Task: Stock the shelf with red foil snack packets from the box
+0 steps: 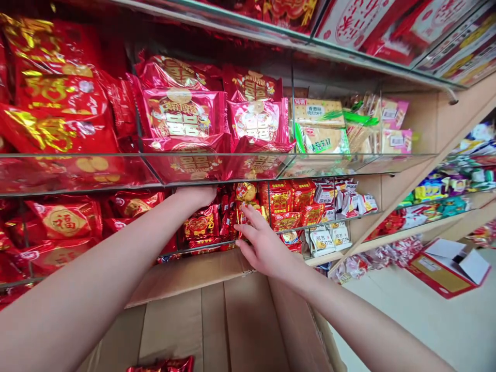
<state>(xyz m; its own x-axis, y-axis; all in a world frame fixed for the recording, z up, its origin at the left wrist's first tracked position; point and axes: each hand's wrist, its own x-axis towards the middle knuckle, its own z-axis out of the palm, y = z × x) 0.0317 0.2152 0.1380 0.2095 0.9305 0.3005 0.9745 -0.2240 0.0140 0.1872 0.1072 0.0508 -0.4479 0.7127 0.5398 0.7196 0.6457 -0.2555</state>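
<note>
My left hand (197, 196) reaches into the lower shelf, just below the edge of the glass shelf above. Its fingers are hidden among the snack packs. To its right, my right hand (267, 247) is open, fingers apart, at the front of the same shelf. Its fingertips are close to a gold and red packet (246, 192); whether they touch it I cannot tell. Between the hands lie several red packets with gold print (201, 225). Below them stands a cardboard box (178, 315), with a few red packets (166, 365) at its bottom.
Pink-red biscuit bags (184, 116) stand behind a clear shelf front (217, 168). Green and beige cracker packs (320, 129) sit to their right. White packets (323, 240) fill the lower right compartment. An open red carton (449, 266) rests on the pale floor.
</note>
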